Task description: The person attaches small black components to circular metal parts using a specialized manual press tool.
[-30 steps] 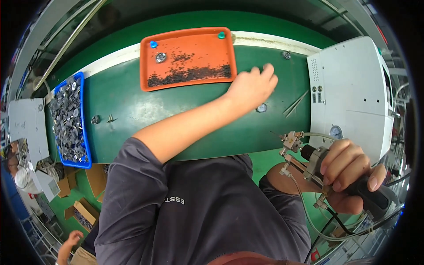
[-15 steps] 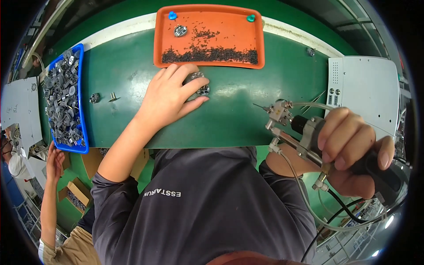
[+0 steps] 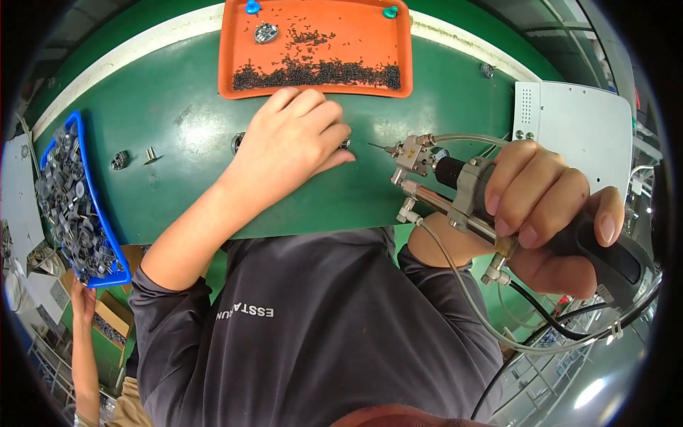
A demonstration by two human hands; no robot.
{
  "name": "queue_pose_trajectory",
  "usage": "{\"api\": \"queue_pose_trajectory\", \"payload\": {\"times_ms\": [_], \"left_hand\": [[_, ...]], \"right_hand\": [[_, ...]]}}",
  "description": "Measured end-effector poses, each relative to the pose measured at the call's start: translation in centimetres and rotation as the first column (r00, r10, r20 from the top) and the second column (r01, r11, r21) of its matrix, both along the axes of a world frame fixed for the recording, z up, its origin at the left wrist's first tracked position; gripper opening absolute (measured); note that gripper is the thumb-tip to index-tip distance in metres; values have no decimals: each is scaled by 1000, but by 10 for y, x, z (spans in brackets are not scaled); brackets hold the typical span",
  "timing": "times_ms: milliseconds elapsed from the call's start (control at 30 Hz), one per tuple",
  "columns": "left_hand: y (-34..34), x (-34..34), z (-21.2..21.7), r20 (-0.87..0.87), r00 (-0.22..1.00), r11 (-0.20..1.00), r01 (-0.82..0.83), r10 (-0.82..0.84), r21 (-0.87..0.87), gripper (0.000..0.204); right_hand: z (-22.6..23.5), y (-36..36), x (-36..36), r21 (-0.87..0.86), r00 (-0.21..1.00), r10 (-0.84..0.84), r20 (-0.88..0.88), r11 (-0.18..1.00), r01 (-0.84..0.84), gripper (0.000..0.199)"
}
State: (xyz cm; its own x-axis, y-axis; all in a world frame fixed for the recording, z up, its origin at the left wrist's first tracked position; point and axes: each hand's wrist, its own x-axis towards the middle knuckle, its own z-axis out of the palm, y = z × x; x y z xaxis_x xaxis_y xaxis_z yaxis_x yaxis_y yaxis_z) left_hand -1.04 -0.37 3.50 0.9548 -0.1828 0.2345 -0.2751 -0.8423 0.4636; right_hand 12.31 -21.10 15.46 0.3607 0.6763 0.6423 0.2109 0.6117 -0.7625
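My left hand [image 3: 292, 139] rests on the green table with its fingers curled down over a small round silver-and-clear part [image 3: 345, 143], most of it hidden. Another small round part [image 3: 237, 143] peeks out at the hand's left edge. In my right hand [image 3: 548, 213] is a dispensing gun [image 3: 455, 188] with a black grip, metal valve blocks and hoses. Its thin needle points left at my left hand, with a gap between them. Beyond my left hand lies an orange tray [image 3: 407, 71] with many tiny black pieces, one round part [image 3: 266, 33] and two knobs.
A blue tray [image 3: 97, 206] heaped with grey parts sits tilted at the left table edge, a co-worker's hand [image 3: 82, 302] at its near end. A dark part [image 3: 120, 160] and a metal-pinned piece [image 3: 151, 156] lie nearby. A white box [image 3: 573, 135] stands at right.
The view has shifted. The blue tray has slid nearer the table's front edge and turned. My right hand has brought the gun's needle closer to my left hand, whose fingers have curled further down.
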Motion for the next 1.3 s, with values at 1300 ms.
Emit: {"api": "queue_pose_trajectory", "payload": {"times_ms": [1300], "left_hand": [[-7,3,9,75,997,989,14,-3,-147,41]], "right_hand": [[0,-4,8,7,990,-53,-133,998,54,54]]}}
